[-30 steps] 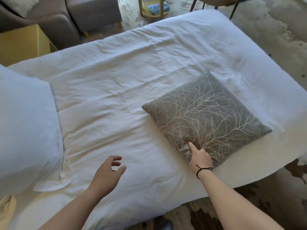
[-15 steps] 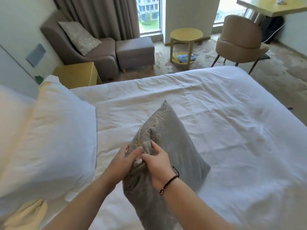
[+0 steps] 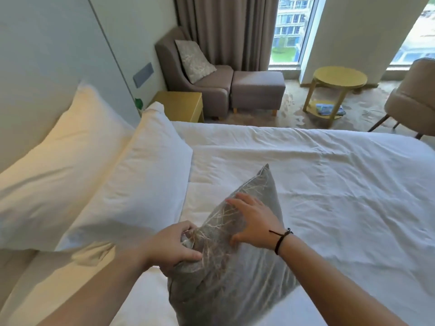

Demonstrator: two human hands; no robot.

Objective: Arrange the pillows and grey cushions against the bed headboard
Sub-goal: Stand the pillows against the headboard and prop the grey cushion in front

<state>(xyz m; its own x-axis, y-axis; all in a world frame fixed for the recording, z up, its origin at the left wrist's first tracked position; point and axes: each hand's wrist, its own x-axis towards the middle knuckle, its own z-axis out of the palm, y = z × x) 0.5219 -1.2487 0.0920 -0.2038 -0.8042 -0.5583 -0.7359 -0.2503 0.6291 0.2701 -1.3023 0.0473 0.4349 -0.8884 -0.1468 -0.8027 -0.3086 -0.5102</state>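
Step in hand: carrying the grey cushion [image 3: 235, 274] toward the head of the bed [image 3: 329, 189]; a judgement from how it is held up off the duvet, one corner pointing up.
Left hand [image 3: 174, 245]: fingers curled and pinching a bunched fold of the cushion's fabric at its left edge; the thumb lies along the cloth below.
Right hand [image 3: 254, 222]: fingers spread and flat on the cushion's upper face, steadying, not clenched; a dark cord sits on the wrist.
Cushion's place: near the bed's near edge, just right of the front white pillow [image 3: 131, 184]; whether its lower corner touches the duvet is hidden.
Pillows: two white ones lean at the head end; the rear pillow [image 3: 54, 147] rests against the headboard [image 3: 47, 48], the front one overlaps it.
Doing it well: likely best to shift from the fabric pinch to a grip on two opposite edges, so the filling does not sag to one corner; stand the cushion upright against the front pillow's face; keep the branch pattern outward; press the base into the duvet so it does not tip forward.
Risk: a push too hard may knock the front pillow askew.
Other cushion: a patterned one [image 3: 194, 60] sits on the armchair [image 3: 200, 74] beyond the bed's far corner; whether it belongs to the task I cannot tell.
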